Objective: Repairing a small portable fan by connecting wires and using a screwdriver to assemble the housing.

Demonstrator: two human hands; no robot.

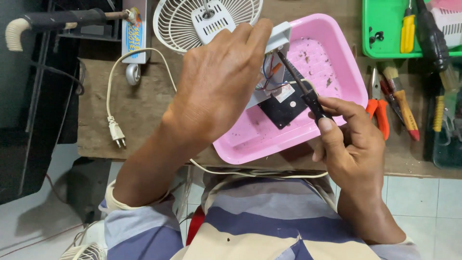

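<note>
The soldering iron (308, 94), gripped in your right hand (351, 144), slants toward the bench's far edge into the wired white housing (276, 45) your left hand (219, 82) grasps.

White label (285, 92) on black part in pink tray (337, 33); blue-orange-yellow label (134, 36) (upright strip) top left.

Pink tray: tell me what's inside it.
In the pink tray lie a black part, dark crumbs and a white housing with coloured wires. The left hand covers the housing's left side.
</note>
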